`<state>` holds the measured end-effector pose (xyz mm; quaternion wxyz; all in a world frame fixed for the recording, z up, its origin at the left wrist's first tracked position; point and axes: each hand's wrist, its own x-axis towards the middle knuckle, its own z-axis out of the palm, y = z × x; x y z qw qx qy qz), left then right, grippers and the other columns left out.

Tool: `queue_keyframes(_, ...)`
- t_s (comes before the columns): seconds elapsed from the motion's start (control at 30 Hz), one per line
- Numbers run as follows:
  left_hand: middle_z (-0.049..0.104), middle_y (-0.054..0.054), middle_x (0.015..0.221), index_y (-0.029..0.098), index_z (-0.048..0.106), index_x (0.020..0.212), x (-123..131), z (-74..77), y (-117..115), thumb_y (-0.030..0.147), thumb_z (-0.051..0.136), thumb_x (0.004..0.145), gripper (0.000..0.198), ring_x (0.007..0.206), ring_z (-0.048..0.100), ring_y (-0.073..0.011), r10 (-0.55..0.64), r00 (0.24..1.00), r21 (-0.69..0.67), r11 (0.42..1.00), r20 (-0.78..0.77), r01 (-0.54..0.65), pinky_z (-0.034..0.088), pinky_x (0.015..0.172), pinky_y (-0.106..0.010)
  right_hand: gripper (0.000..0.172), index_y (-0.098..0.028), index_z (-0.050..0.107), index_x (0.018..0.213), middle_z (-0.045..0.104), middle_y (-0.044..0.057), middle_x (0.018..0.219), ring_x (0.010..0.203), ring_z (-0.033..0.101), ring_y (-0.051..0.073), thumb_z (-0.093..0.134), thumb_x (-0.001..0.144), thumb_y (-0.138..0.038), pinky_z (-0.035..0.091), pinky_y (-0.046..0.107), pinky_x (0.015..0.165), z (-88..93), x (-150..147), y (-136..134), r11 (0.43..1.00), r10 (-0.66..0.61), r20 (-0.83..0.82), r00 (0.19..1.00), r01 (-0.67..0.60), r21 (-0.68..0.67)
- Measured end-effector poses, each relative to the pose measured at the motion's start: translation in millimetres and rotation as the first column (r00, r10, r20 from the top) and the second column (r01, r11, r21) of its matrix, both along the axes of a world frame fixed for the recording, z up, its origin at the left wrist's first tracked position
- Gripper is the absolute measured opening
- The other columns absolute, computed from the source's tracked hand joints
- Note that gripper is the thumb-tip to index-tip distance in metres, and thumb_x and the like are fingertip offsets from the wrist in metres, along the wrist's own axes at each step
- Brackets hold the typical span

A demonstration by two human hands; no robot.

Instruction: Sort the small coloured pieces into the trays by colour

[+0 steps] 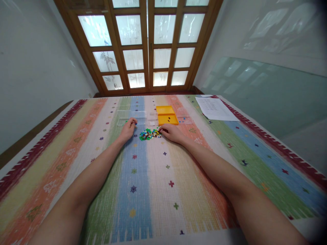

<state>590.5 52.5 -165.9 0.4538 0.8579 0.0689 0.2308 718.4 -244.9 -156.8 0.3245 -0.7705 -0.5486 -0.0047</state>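
1. The step in hand seems to be working through a loose pile of small multicoloured plastic pieces (148, 135), which lies between the two hands on the counter, covered by a striped, patterned cloth (159, 190).
2. The right hand (171, 132) reaches the pile's right edge; its fingers are bent and narrow, but I cannot tell whether they grip a piece.
3. The left hand (129, 129) is at the near side of a shallow, clear plastic tray (122, 115). Its fingers are curled close together, with a small blue piece (136, 124) at their tips; whether it is pinched or merely lies there, I cannot tell.
4. Beyond the right hand stands an open yellow plastic box (165, 109) with a few dark brown pieces (169, 119) inside; blue pieces (183, 118) show at the clear plastic container (188, 119) beside it.
5. In my judgement, the next move calls for a fine fingertip pinch that isolates one piece without scattering its neighbours.
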Motion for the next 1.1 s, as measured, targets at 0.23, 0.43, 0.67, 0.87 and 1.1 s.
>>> queue_keyframes(0.23,0.063,-0.001,0.087,0.024,0.058,0.089,0,-2.4,-1,0.024,0.044,0.088,0.014,0.085,0.059,-0.0192,0.050,0.999,0.009,0.999,0.000,-0.049,0.050,0.082,-0.034,0.018,-0.022,0.075,0.108,0.076,0.007,0.108,0.100,0.068,0.022,0.058,0.100,-0.020,0.049,0.032,0.090,-0.8,1,0,1.000,0.008,-0.012,1.000,-0.008,0.011)
queue_keyframes(0.43,0.067,-0.002,0.088,0.022,0.064,0.095,-3,1.1,-3,0.029,0.049,0.090,0.018,0.071,0.056,-0.0156,0.077,0.997,-0.137,0.987,-0.026,-0.079,0.049,0.066,-0.027,0.018,-0.021,0.075,0.106,0.076,0.007,0.107,0.099,0.068,0.022,0.058,0.100,-0.018,0.050,0.033,0.089,1.9,-1,0,1.000,0.006,-0.019,1.000,-0.006,0.010)
queue_keyframes(0.67,0.074,-0.007,0.120,0.020,0.071,0.123,-5,4.3,-6,0.032,0.053,0.089,0.039,0.067,0.058,-0.0126,0.041,0.998,-0.249,0.967,-0.046,-0.051,0.050,0.059,-0.026,0.019,-0.022,0.076,0.106,0.076,0.007,0.106,0.099,0.068,0.022,0.058,0.100,-0.018,0.049,0.032,0.088,3.3,-2,0,1.000,0.003,-0.026,1.000,-0.003,-0.001)
queue_keyframes(0.87,0.074,-0.009,0.126,0.019,0.068,0.134,-1,-4.8,0,0.033,0.054,0.091,0.048,0.064,0.057,-0.0105,0.038,0.998,-0.288,0.956,-0.051,-0.051,0.052,0.058,-0.025,0.018,-0.022,0.076,0.105,0.076,0.006,0.105,0.098,0.068,0.022,0.058,0.100,-0.020,0.049,0.033,0.088,1.7,-1,0,1.000,0.003,-0.024,1.000,-0.003,0.003)
queue_keyframes(1.1,0.073,-0.010,0.133,0.020,0.064,0.143,-3,0.8,-4,0.031,0.057,0.091,0.054,0.068,0.058,-0.0099,0.016,0.998,-0.321,0.947,-0.055,-0.033,0.053,0.058,-0.023,0.018,-0.022,0.076,0.104,0.076,0.007,0.106,0.099,0.068,0.023,0.058,0.100,-0.020,0.049,0.033,0.088,2.8,-2,0,1.000,0.011,-0.022,1.000,-0.011,-0.001)
